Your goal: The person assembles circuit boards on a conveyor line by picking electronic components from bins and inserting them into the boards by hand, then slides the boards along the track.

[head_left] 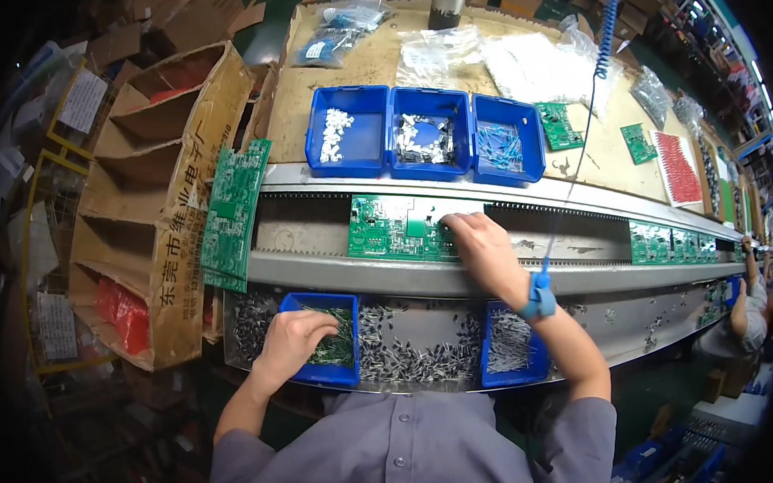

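Head view: right hand [484,247] at the right end of a green circuit board [400,228], lying between metal rails [358,275]. Left hand [292,340] over a blue bin [327,376] of green parts [334,350]. Fingers curled inward on both; can't tell whether gripping any part, too small here. Could shift the board by pressing off-centre, or snag the blue cord [604,43] by reaching across. Board flat, rectangular, dotted with small components, plain green square near the middle.
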A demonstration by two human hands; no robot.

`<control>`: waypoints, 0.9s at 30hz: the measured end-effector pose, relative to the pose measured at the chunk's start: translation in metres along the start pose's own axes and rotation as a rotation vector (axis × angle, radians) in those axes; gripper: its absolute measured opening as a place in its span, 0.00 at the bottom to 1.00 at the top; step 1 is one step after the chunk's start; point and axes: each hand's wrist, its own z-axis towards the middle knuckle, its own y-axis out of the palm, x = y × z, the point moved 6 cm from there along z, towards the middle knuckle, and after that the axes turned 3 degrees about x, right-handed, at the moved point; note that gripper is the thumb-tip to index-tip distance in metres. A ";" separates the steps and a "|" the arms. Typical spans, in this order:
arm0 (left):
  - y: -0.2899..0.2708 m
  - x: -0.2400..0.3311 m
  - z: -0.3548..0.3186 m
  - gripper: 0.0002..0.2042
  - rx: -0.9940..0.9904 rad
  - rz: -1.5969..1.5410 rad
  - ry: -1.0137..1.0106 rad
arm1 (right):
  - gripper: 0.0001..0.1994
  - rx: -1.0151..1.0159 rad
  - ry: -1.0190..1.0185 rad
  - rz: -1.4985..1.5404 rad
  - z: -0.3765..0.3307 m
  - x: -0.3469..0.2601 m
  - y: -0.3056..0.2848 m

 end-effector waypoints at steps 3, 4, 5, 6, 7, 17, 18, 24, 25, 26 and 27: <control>-0.002 0.017 0.024 0.06 0.015 -0.196 0.092 | 0.13 0.152 0.121 0.175 -0.026 -0.007 -0.041; -0.001 0.023 0.033 0.06 0.035 -0.205 0.121 | 0.11 0.040 0.211 0.201 -0.042 -0.007 -0.049; -0.001 0.022 0.043 0.05 0.060 -0.216 0.127 | 0.09 -0.090 0.291 0.235 -0.051 -0.007 -0.048; 0.003 0.025 0.053 0.07 0.052 -0.230 0.151 | 0.07 -0.172 0.300 0.195 -0.069 -0.013 -0.054; 0.010 0.027 0.064 0.08 0.048 -0.284 0.101 | 0.04 -0.252 0.313 0.155 -0.086 -0.019 -0.057; 0.082 0.054 0.139 0.04 -0.027 -0.394 0.145 | 0.04 -0.269 0.330 -0.024 -0.152 -0.029 -0.030; 0.084 0.053 0.142 0.04 0.010 -0.385 0.179 | 0.04 -0.283 0.326 -0.006 -0.151 -0.029 -0.029; 0.095 0.054 0.148 0.04 0.070 -0.329 0.252 | 0.03 -0.295 0.345 0.011 -0.152 -0.028 -0.030; 0.096 0.055 0.148 0.04 0.067 -0.291 0.273 | 0.04 -0.281 0.361 0.029 -0.153 -0.027 -0.030; 0.097 0.055 0.148 0.04 0.065 -0.291 0.272 | 0.04 -0.282 0.363 0.030 -0.154 -0.027 -0.030; 0.097 0.056 0.147 0.04 0.097 -0.302 0.288 | 0.04 -0.272 0.365 0.041 -0.154 -0.027 -0.031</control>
